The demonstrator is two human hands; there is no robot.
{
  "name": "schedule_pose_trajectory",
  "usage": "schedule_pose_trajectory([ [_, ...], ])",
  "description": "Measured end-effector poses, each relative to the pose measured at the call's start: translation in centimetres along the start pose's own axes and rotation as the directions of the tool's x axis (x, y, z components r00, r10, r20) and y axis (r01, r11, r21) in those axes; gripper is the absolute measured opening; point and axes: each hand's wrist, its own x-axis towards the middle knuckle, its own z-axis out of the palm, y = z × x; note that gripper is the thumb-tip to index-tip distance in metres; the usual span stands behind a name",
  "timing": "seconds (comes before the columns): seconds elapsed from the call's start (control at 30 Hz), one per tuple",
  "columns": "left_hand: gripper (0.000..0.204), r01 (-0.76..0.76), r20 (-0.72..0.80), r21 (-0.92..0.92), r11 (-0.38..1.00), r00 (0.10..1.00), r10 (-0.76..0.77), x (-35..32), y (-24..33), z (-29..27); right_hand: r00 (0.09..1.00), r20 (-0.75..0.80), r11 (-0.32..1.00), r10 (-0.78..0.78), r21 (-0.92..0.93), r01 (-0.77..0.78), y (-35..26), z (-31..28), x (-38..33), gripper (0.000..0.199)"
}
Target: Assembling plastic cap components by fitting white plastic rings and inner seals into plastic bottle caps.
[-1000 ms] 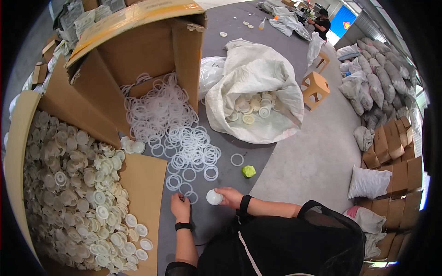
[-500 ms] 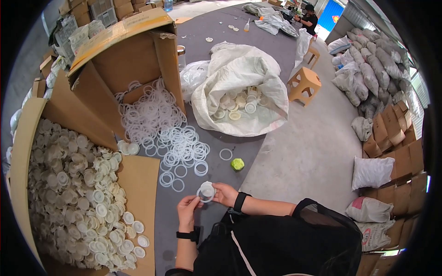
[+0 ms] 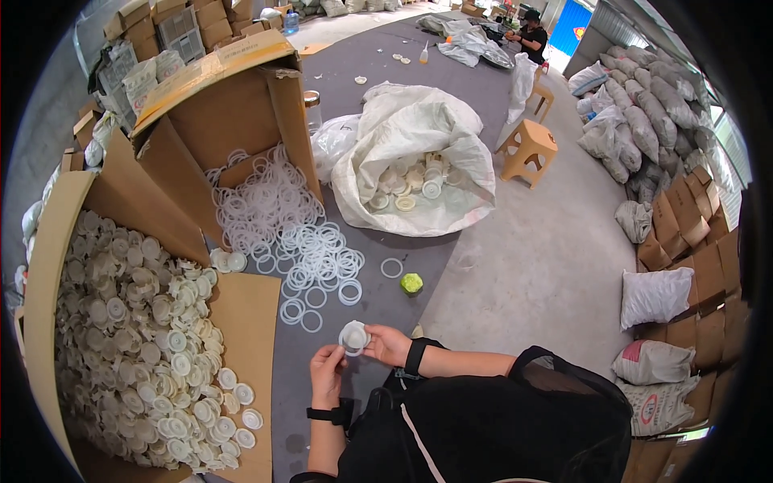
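Note:
My right hand (image 3: 388, 344) holds a round white plastic cap (image 3: 353, 336) just above the grey mat. My left hand (image 3: 327, 373) sits beside it, with its fingertips touching the cap's lower left edge. A spread of thin white plastic rings (image 3: 316, 259) lies on the mat just beyond the hands. One single ring (image 3: 391, 267) lies apart to the right, next to a small yellow-green object (image 3: 411, 282).
A big open cardboard box (image 3: 56, 266) on my left holds several white caps (image 3: 137, 338). Another tipped box (image 3: 241, 105) spills rings. A white sack (image 3: 419, 153) holds more caps. An orange stool (image 3: 527, 149), stacked sacks and boxes stand right; a person (image 3: 531, 32) sits far off.
Both hands have drawn the cap slightly nearer to my body, and my left hand has closed in on its edge. The view has tilted a little.

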Motion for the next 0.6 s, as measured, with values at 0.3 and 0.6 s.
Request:
schedule_pose_trajectory([
  [0.3, 0.006, -0.063, -0.04, -0.006, 0.998, 0.997, 0.063, -0.2, -0.8, -0.6, 0.992, 0.098, 0.994, 0.083, 0.059, -0.089, 0.1, 0.8, -1.1, 0.031],
  [0.6, 0.005, -0.136, -0.081, -0.012, 0.991, 0.988, 0.135, -0.8, -1.2, -0.9, 0.971, 0.23, 0.998, 0.058, -0.015, -0.056, 0.1, 2.0, -2.7, 0.033],
])
